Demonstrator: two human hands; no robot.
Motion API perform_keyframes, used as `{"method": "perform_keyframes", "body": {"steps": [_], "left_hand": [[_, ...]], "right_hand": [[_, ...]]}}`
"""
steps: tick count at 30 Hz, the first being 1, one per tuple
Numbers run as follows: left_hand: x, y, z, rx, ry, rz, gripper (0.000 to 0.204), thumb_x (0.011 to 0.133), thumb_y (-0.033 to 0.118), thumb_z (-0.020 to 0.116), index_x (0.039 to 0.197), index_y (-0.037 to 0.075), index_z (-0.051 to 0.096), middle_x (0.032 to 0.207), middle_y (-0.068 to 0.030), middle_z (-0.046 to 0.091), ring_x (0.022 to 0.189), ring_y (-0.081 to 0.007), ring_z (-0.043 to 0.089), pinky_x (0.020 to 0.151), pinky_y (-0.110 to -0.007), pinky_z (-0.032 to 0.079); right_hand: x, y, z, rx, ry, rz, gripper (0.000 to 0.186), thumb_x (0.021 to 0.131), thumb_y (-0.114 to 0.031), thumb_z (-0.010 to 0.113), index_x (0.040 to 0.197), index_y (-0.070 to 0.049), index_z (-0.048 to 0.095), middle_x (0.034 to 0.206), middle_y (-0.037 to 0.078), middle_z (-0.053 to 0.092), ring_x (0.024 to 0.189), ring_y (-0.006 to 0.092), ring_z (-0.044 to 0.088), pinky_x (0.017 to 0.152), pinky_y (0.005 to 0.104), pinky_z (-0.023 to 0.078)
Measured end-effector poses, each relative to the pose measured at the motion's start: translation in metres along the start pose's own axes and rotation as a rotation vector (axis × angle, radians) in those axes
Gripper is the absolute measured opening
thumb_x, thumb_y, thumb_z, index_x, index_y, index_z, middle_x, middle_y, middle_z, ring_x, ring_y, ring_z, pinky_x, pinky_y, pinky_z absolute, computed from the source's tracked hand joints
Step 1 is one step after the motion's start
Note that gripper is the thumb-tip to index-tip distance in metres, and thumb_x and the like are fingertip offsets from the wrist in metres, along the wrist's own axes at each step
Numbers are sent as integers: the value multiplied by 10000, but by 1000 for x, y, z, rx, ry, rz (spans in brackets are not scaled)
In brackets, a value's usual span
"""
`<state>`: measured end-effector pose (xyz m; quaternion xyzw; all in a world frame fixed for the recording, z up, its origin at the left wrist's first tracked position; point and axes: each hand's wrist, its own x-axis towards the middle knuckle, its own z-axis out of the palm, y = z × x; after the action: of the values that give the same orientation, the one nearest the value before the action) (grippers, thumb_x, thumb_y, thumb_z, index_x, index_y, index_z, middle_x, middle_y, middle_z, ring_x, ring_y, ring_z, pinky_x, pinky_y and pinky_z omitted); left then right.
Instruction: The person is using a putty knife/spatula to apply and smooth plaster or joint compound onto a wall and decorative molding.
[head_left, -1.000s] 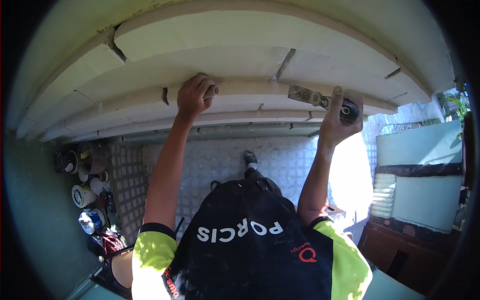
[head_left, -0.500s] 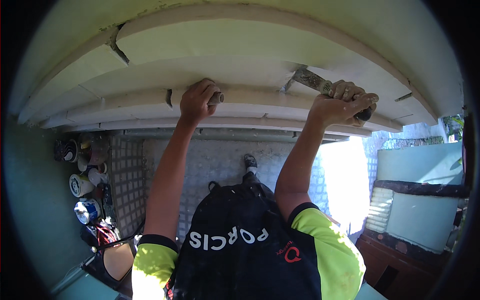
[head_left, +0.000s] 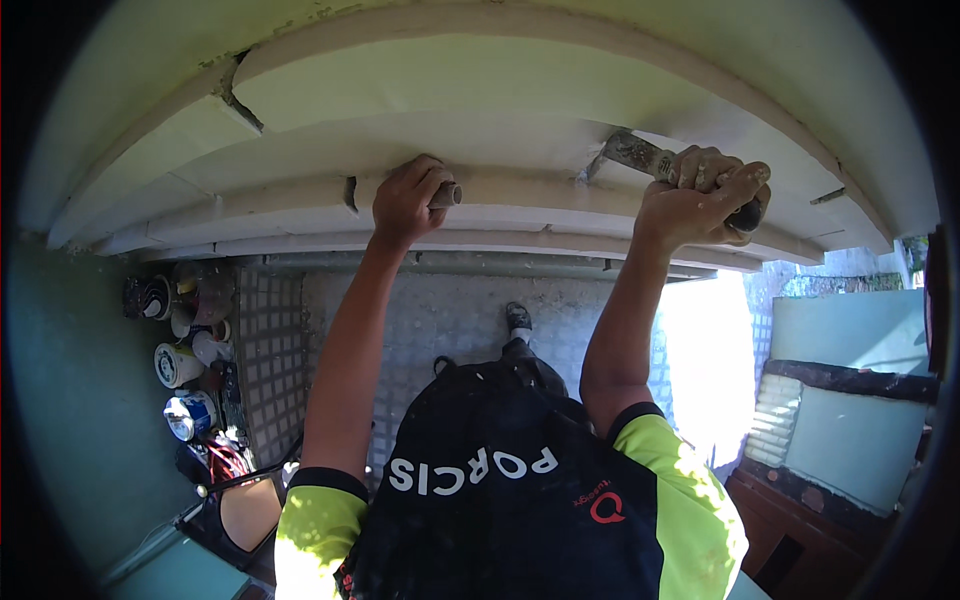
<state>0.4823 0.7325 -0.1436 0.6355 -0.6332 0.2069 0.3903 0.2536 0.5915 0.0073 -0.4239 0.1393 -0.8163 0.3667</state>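
Your right hand [head_left: 705, 190] is closed around the handle of a putty knife [head_left: 634, 151], up at the pale slatted wall, its blade end beside a dark slot [head_left: 597, 166]; whether steel meets wall there, you can't tell from this angle. The tool looks light, with a stiff handle and a thin blade that probably flexes a little under push. Pale residue coats your fingers, so the grip may be dusty and a bit slick; the best hold is likely the handle, fingers wrapped near the blade's base. Your left hand [head_left: 407, 200] is curled around a short grey-brown roll [head_left: 446, 195], against a ledge [head_left: 520, 191]; its material isn't clear, but it seems light and best held around its middle. The slot's edges may be brittle.
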Motion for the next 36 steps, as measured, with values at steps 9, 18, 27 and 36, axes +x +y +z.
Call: {"method": "perform_keyframes", "body": {"steps": [9,18,27,36], "left_hand": [[-3,1,1,-9,-13,-1,188,692,91,707,846,144,612,865,-15,614,768,-245,644,656,-375,520],[0,-4,4,-11,-6,-13,179,695,103,702,845,143,614,879,-18,622,775,-251,646,653,-373,523],[-2,2,1,14,7,-9,180,690,97,694,844,146,616,864,-11,615,767,-237,644,658,-371,526],[-2,-4,2,34,-1,-24,163,698,107,695,835,151,617,859,-15,610,754,-250,640,649,-376,524]], "right_hand": [[15,-12,-5,349,-51,40,317,1007,-162,544,724,-107,412,529,-14,398,404,50,311,348,224,228],[0,-1,-9,220,-76,-54,309,995,-108,513,699,-110,423,534,-11,407,399,53,332,336,239,251],[-28,35,-14,-162,-63,-58,384,1010,-270,519,666,-165,384,506,-52,322,396,52,269,386,199,229],[-16,4,-23,84,60,153,402,1017,-329,534,670,-180,397,502,-60,315,385,38,275,365,211,247]]}}
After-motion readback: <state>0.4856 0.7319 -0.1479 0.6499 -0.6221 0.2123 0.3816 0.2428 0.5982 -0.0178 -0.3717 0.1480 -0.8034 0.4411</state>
